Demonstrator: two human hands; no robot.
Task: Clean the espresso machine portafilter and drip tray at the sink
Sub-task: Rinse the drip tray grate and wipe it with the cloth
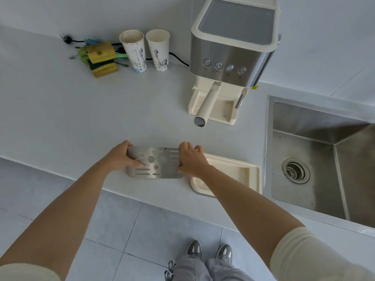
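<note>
White table (60, 118) runs along the wall, with the steel sink (316, 122) sunk into its right end; the basin shows a drain strainer (296, 170) at the bottom. Espresso machine (231, 53) stands at the back, just left of the sink. Cream drip tray (239, 169) sits at the table's front edge beside the sink, hollow side up, the right forearm crossing its left part. Steel grate (156, 162) is off the tray, flat at table level just left of it; resting or lifted, cannot tell. Left hand (121, 157) grips its left end, thumb on top; right hand (190, 159) grips the right end, fingers curled over the far edge. Portafilter (207, 104) is in the machine, handle pointing forward. Two paper cups (134, 51) stand upright left of the machine, contents not visible. Stacked sponges (101, 59) lie beside them.
</note>
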